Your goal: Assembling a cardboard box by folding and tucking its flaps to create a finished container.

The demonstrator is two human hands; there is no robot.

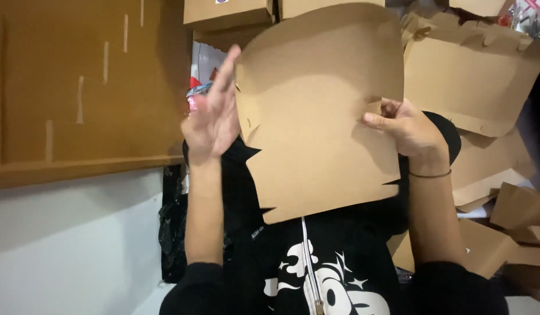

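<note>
A flat brown cardboard box blank (319,116) with notched edges is held upright in front of me, above my black zip hoodie (316,274). My right hand (407,131) pinches its right edge, thumb on the front. At the blank's left edge my left hand (211,116) is raised, fingers spread and extended and closed around nothing. I cannot tell whether its fingertips touch the cardboard. A thin band sits on my right wrist.
More flat cardboard blanks (474,81) are piled at the right, with folded pieces (515,227) below them. Closed cardboard boxes (226,11) sit at the top. A brown panel (83,87) fills the left above a white surface (65,245). A black plastic bag (173,227) hangs beside my left arm.
</note>
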